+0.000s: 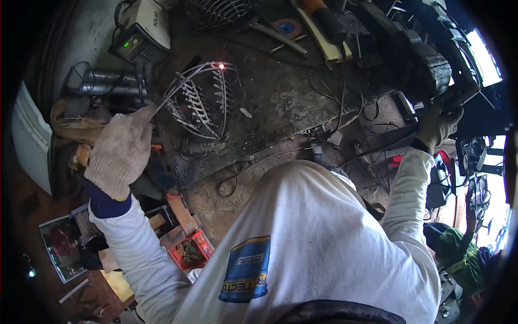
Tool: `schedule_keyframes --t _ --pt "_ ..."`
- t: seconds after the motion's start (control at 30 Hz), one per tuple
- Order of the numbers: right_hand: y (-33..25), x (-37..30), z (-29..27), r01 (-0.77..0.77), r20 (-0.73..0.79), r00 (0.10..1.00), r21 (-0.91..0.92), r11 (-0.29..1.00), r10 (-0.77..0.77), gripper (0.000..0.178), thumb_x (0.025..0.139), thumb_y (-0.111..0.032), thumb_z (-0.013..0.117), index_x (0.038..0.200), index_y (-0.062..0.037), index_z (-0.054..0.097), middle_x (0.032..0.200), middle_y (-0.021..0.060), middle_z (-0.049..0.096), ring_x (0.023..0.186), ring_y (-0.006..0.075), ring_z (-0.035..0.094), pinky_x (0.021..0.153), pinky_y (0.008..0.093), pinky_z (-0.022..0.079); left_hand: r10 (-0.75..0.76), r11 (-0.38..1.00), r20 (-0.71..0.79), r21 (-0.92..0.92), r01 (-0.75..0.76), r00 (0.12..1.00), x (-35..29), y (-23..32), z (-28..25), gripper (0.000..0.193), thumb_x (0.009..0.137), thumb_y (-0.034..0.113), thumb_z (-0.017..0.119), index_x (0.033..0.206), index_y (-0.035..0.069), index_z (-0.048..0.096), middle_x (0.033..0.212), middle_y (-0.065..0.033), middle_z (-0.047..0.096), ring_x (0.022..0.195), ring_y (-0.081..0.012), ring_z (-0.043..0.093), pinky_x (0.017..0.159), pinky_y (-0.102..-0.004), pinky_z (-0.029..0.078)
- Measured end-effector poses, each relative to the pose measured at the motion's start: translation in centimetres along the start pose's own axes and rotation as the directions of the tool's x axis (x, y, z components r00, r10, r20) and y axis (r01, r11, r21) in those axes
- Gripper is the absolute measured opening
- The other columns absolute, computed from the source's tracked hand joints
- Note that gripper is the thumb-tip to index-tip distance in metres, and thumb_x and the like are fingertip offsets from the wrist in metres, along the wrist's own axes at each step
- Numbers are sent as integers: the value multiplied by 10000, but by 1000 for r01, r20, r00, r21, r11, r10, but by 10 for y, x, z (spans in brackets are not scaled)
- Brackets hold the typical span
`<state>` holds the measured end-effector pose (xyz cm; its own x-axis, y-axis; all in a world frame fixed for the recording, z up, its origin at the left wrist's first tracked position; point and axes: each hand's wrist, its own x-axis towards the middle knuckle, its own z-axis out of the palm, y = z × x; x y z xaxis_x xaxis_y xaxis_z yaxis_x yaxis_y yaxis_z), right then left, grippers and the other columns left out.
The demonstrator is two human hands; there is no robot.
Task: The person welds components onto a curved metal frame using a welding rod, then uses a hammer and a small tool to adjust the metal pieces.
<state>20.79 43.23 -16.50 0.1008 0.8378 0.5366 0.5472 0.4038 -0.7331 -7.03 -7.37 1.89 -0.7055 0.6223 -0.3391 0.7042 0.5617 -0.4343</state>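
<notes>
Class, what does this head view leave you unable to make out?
Head view:
Left hand: palm hidden behind the glove's back.
Right hand: grip lost in shadow.
Wire basket at the top: far part cut off by the edge.
Red crate: contents too small to name.

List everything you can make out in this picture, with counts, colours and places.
Wire frame: 1, grey, on the bench's left part, one spot glowing
Workbench: 1, dark, upper centre
Box with green display: 1, pale and dark, upper left
Cylinders: at least two, grey, left of the frame
Wire grid: 1, dark, top
Bar: 1, grey, top centre
Disc: 1, blue and brownish, beside the bar
Crate: 1, red, lower left
Other clutter: too dim to count
Shirt: 1, white, bottom centre
Left gloved hand: 1, beige, by the frame's left end
Right gloved hand: 1, greyish, right, in shadow
</notes>
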Motion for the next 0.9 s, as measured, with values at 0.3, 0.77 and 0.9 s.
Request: schedule_keyframes --t 0.3,0.77,0.9 --pt "2 -16 10 -55 -3 998 -255 965 56 899 842 -547 648 1553 -87 345 1321 297 539 1260 457 513 985 567 464 23 982 0 -185 -23 1000 3 -11 1 386 944 68 587 1325 22 614 1292 -107 633 1071 -235 643 908 -355 521" --pt "35 -24 12 52 176 982 75 996 -65 622 874 -217 763 1391 33 523 1123 151 716 1006 266 711 923 392 541 238 971 -231 27 -239 943 -20 -46 21 341 985 121 577 1310 20 599 1279 -87 658 1019 -185 628 819 -298 530" --pt "-3 -56 0 -109 171 982 168 980 80 539 934 -248 743 1325 63 540 1123 163 703 998 226 681 867 362 532 507 829 -361 453 -328 782 -13 -77 0 378 809 68 722 1186 64 689 1272 -23 659 1074 -214 626 895 -340 532"
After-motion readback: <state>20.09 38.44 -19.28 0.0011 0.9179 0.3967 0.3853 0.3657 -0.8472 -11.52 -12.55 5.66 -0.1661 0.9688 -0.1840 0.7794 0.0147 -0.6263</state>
